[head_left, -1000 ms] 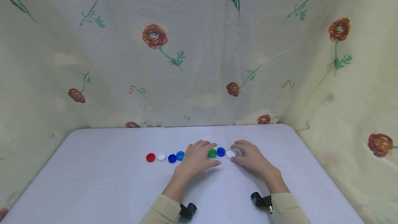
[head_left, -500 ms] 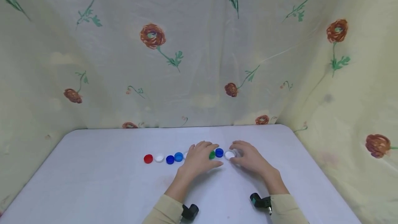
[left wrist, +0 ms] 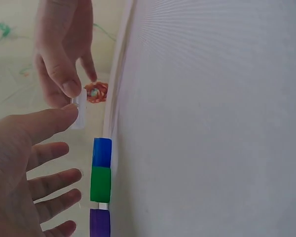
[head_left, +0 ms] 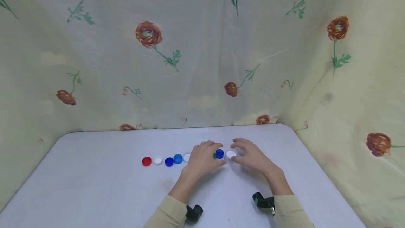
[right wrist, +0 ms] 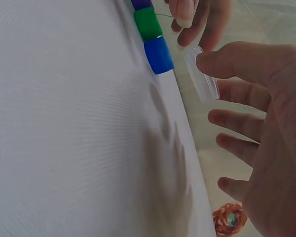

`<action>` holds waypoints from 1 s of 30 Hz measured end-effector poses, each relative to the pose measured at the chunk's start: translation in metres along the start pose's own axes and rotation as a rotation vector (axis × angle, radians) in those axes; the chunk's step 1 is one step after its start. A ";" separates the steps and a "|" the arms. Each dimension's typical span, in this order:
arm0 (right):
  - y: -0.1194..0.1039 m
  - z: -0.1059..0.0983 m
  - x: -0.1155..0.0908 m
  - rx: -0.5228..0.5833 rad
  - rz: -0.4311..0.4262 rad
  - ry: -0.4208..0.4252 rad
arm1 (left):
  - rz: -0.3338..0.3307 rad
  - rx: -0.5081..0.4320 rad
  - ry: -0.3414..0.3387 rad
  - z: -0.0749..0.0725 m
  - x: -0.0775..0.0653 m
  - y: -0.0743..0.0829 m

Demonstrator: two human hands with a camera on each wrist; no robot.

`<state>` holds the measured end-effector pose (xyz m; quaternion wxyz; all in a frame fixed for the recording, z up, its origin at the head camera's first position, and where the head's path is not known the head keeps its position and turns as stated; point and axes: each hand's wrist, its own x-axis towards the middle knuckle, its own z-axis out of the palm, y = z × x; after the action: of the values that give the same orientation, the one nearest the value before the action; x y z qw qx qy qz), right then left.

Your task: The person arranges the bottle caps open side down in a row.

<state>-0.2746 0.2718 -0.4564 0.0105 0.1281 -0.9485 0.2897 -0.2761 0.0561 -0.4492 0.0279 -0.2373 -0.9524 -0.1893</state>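
My right hand [head_left: 253, 156] pinches a translucent white bottle cap [right wrist: 202, 76] between thumb and index finger, its other fingers spread. In the right wrist view the cap stands tilted, off the white table. My left hand [head_left: 202, 157] is spread with nothing in its grasp, over the row of caps; in the left wrist view its thumb tip overlaps the white cap. By its fingers sit a blue cap [left wrist: 102, 152], a green cap [left wrist: 100, 184] and a purple cap [left wrist: 99, 222], lined up side by side. The left hand hides the purple cap in the head view.
Left of my left hand the row goes on with another white cap [head_left: 186, 157], a light blue cap [head_left: 178, 158], a dark blue cap [head_left: 169, 162], a second white cap [head_left: 158, 160] and a red cap [head_left: 146, 161]. Flowered cloth [head_left: 196, 62] hangs around the table [head_left: 104, 185].
The whole head view has shifted left. My left hand has moved slightly right over the row, now covering most of the green cap. The white cap stays at my right fingertips.
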 end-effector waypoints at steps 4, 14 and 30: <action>-0.003 -0.002 0.000 0.010 0.005 -0.006 | -0.006 0.016 -0.001 -0.001 0.002 0.001; -0.010 -0.007 -0.004 0.014 0.033 -0.009 | 0.010 0.004 0.012 0.001 0.004 0.002; -0.014 -0.009 -0.004 0.069 0.006 -0.034 | 0.074 0.041 0.052 0.001 0.005 0.002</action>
<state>-0.2680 0.2666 -0.4417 -0.0108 0.1303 -0.9383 0.3202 -0.2791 0.0602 -0.4485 0.0647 -0.2666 -0.9456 -0.1746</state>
